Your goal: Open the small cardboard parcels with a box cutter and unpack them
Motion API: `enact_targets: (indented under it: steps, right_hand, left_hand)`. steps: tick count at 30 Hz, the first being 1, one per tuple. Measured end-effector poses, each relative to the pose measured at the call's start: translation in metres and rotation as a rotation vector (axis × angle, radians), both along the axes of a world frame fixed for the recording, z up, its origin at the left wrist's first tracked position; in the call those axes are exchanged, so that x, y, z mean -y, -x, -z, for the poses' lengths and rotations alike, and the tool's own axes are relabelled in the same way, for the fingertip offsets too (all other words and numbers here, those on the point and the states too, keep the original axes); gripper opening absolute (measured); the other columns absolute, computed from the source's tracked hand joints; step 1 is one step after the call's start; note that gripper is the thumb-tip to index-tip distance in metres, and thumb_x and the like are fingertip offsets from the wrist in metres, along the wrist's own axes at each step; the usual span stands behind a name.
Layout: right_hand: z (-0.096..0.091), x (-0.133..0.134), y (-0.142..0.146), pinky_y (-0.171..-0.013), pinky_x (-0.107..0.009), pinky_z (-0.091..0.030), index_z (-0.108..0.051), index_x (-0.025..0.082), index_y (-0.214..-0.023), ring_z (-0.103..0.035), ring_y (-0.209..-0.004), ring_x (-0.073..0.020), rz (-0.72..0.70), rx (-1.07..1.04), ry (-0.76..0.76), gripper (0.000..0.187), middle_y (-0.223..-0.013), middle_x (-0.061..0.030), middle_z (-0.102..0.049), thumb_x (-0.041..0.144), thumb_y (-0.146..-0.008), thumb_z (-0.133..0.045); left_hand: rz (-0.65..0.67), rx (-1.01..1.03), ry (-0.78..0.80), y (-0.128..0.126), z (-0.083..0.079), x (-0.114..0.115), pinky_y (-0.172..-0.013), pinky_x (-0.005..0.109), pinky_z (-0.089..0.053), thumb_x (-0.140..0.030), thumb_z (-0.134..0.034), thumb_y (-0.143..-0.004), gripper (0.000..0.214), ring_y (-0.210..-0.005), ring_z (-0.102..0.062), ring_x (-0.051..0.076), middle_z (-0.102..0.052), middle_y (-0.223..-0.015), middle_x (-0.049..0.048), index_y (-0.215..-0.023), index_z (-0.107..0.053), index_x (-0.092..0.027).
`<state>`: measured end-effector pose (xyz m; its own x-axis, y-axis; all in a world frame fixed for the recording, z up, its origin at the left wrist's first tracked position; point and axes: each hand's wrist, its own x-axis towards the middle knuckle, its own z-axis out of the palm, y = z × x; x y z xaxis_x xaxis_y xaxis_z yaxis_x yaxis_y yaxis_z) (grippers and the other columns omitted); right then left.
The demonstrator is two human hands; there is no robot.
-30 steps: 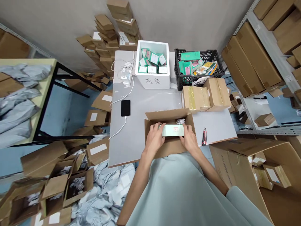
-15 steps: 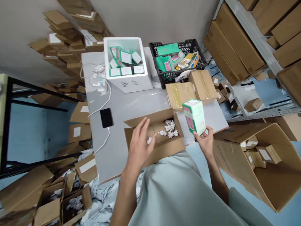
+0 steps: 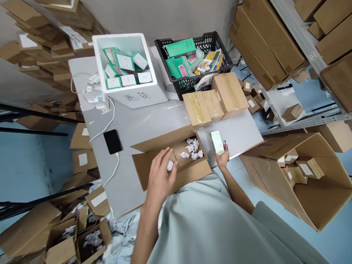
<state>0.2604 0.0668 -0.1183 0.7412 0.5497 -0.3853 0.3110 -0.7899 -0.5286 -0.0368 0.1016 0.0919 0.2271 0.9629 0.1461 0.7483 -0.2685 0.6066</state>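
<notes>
My left hand (image 3: 162, 170) hovers over the left part of an open cardboard box (image 3: 202, 169), thumb apart from the fingers and nothing held. A wad of crumpled paper (image 3: 170, 165) shows between thumb and fingers, lower down in the box. More crumpled paper (image 3: 193, 145) lies in the box's right end. To the right of it, my right hand (image 3: 222, 160) grips the near end of a green-and-white carton (image 3: 217, 142), low over the table's right part; whether it touches the table I cannot tell. Beside this carton is a slim red and black object (image 3: 226, 146), its kind unclear.
On the table (image 3: 148, 123) stand a white foam bin (image 3: 137, 96) of green cartons, a black crate (image 3: 176, 82) and several taped boxes (image 3: 230, 93). A phone (image 3: 112, 141) with its cable lies left. A big open carton (image 3: 261, 176) stands at right, shelving (image 3: 310, 55) behind.
My right hand has lowered the green-and-white carton from in front of the taped boxes towards the table. My left hand stays over the open box. The view has shifted somewhat.
</notes>
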Motion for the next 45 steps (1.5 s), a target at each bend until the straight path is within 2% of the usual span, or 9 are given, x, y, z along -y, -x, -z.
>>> enact_targets:
  steps: [4, 8, 14, 17, 21, 29, 38, 42, 45]
  right_hand:
    - [-0.011, 0.0, -0.008, -0.124, -0.06, -0.049, -0.059, 0.009, -0.139, -0.058, -0.149, -0.0487, -0.104, 0.032, 0.012, 0.069, -0.154, -0.0367, -0.06, 0.041, -0.083, -0.084]
    - [-0.045, -0.011, -0.017, -0.13, -0.059, -0.046, -0.064, 0.012, -0.146, -0.058, -0.154, -0.0414, -0.363, -0.092, -0.176, 0.068, -0.158, -0.0292, -0.066, 0.062, -0.1, -0.067]
    - [-0.098, -0.031, 0.008, -0.126, -0.054, -0.052, -0.064, 0.02, -0.161, -0.067, -0.151, -0.0368, -0.605, -0.558, -0.064, 0.097, -0.162, -0.0197, -0.069, 0.088, -0.092, -0.07]
    - [-0.117, -0.034, 0.025, -0.133, -0.057, -0.045, -0.068, 0.022, -0.16, -0.063, -0.156, -0.0385, -0.687, -0.496, 0.029, 0.093, -0.163, -0.018, -0.069, 0.09, -0.097, -0.063]
    - [-0.134, -0.033, 0.047, -0.133, -0.057, -0.046, -0.069, 0.023, -0.157, -0.065, -0.153, -0.0391, -0.792, -0.418, 0.021, 0.086, -0.161, -0.0163, -0.071, 0.081, -0.095, -0.074]
    - [-0.129, -0.052, 0.144, -0.13, -0.054, -0.051, -0.069, 0.024, -0.155, -0.065, -0.153, -0.0315, -1.003, -0.588, -0.067, 0.066, -0.151, -0.0106, -0.078, 0.069, -0.109, -0.054]
    - [-0.112, -0.05, 0.3, -0.142, -0.05, -0.034, -0.053, 0.016, -0.172, -0.048, -0.168, -0.0327, -1.257, -0.607, -0.052, 0.086, -0.178, -0.0158, -0.055, 0.076, -0.111, -0.047]
    - [-0.113, -0.04, 0.3, -0.14, -0.049, -0.038, -0.059, 0.021, -0.169, -0.052, -0.166, -0.0314, -1.205, -0.649, -0.088, 0.084, -0.175, -0.0134, -0.058, 0.079, -0.109, -0.051]
    - [-0.108, -0.043, 0.259, -0.134, -0.048, -0.046, -0.061, 0.019, -0.166, -0.06, -0.158, -0.0308, -1.126, -0.525, -0.147, 0.074, -0.173, -0.0168, -0.06, 0.069, -0.112, -0.052]
  left_hand:
    - [-0.069, 0.006, -0.003, 0.015, 0.001, 0.006, -0.131, 0.056, -0.049, -0.037, -0.061, -0.113, 0.051, -0.156, -0.059, 0.035, -0.067, -0.162, 0.0145, -0.164, -0.06, -0.028]
    - [-0.259, -0.026, -0.014, 0.047, 0.012, 0.013, -0.134, 0.059, -0.043, -0.042, -0.062, -0.112, 0.054, -0.161, -0.053, 0.038, -0.062, -0.165, 0.0198, -0.162, -0.06, -0.022]
    - [-0.596, -0.011, 0.333, 0.087, 0.054, 0.029, -0.124, 0.059, -0.052, -0.058, -0.074, -0.096, 0.107, -0.153, -0.06, 0.046, -0.052, -0.171, 0.034, -0.177, -0.03, -0.004]
    - [-0.648, -0.002, 0.561, 0.092, 0.068, 0.043, -0.104, 0.047, -0.061, -0.05, -0.064, -0.101, 0.082, -0.127, -0.078, 0.039, -0.072, -0.152, 0.0274, -0.169, -0.045, -0.009]
    - [-0.616, -0.126, 0.647, 0.1, 0.068, 0.063, -0.086, 0.04, -0.054, -0.04, -0.045, -0.111, 0.039, -0.106, -0.081, 0.038, -0.084, -0.106, 0.0207, -0.115, -0.077, -0.017]
    - [-0.828, -0.178, 0.573, 0.18, 0.061, 0.098, -0.088, 0.042, -0.053, -0.04, -0.041, -0.112, 0.042, -0.108, -0.078, 0.04, -0.083, -0.109, 0.022, -0.113, -0.076, -0.018]
    - [-1.033, -0.089, 0.546, 0.279, 0.066, 0.161, -0.108, 0.053, -0.058, -0.037, -0.041, -0.11, 0.046, -0.124, -0.076, 0.042, -0.08, -0.126, 0.0258, -0.134, -0.072, -0.014]
    - [-1.063, -0.107, 0.318, 0.28, 0.057, 0.17, -0.125, 0.066, -0.049, -0.049, -0.053, -0.108, 0.064, -0.148, -0.063, 0.047, -0.068, -0.152, 0.0316, -0.156, -0.061, -0.008]
    - [-0.983, -0.068, 0.124, 0.261, 0.042, 0.149, -0.133, 0.066, -0.043, -0.054, -0.056, -0.109, 0.067, -0.157, -0.056, 0.046, -0.063, -0.162, 0.0285, -0.16, -0.06, -0.011]
